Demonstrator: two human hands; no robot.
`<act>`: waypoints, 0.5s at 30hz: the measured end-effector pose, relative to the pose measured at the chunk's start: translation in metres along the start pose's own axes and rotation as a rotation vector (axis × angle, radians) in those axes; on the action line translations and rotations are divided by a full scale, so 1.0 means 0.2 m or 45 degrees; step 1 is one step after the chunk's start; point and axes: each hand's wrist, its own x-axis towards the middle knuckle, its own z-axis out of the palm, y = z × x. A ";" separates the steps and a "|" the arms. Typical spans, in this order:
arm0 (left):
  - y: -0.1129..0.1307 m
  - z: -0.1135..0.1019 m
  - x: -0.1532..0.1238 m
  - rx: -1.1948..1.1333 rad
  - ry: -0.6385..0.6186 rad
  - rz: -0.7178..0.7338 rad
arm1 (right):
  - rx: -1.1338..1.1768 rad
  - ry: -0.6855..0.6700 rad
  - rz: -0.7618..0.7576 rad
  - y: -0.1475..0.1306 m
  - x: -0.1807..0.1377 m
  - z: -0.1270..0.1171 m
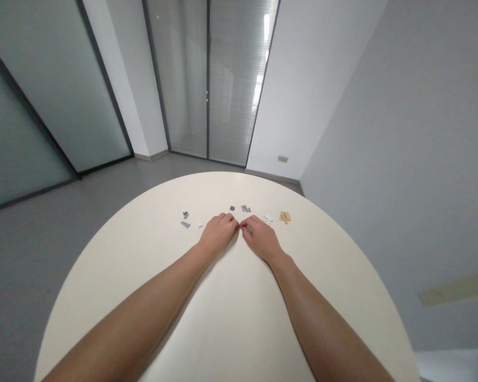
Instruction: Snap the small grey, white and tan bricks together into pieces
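My left hand (pixel 220 230) and my right hand (pixel 260 235) meet over the middle of the round table (pixel 223 329), fingertips almost touching. Both have their fingers drawn together in a pinch; whatever is between them is too small or hidden to make out. Just beyond the fingers lie a small dark piece (pixel 232 208) and several grey pieces (pixel 246 208). Close to my right hand are white pieces (pixel 268 217), with flat tan pieces (pixel 286 217) further right. Tiny white bits (pixel 200 226) sit left of my left hand.
Further left on the table are a grey-blue flat piece (pixel 185 225) and small dark pieces (pixel 185 215). Beyond the table's far edge stand a glass partition (pixel 187 79) and a white wall (pixel 302 69). A grey wall (pixel 422 159) runs along the right.
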 end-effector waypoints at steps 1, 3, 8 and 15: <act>0.00 0.01 0.00 -0.037 0.009 -0.013 | 0.001 0.001 0.002 0.00 0.00 0.00; -0.01 0.02 0.00 -0.109 0.035 -0.053 | 0.009 0.006 0.005 0.00 0.00 0.00; 0.00 0.04 -0.01 -0.263 0.087 -0.152 | 0.038 0.020 0.035 -0.02 -0.01 -0.01; 0.01 0.04 -0.01 -0.353 0.093 -0.208 | 0.071 0.014 0.049 -0.01 -0.01 0.00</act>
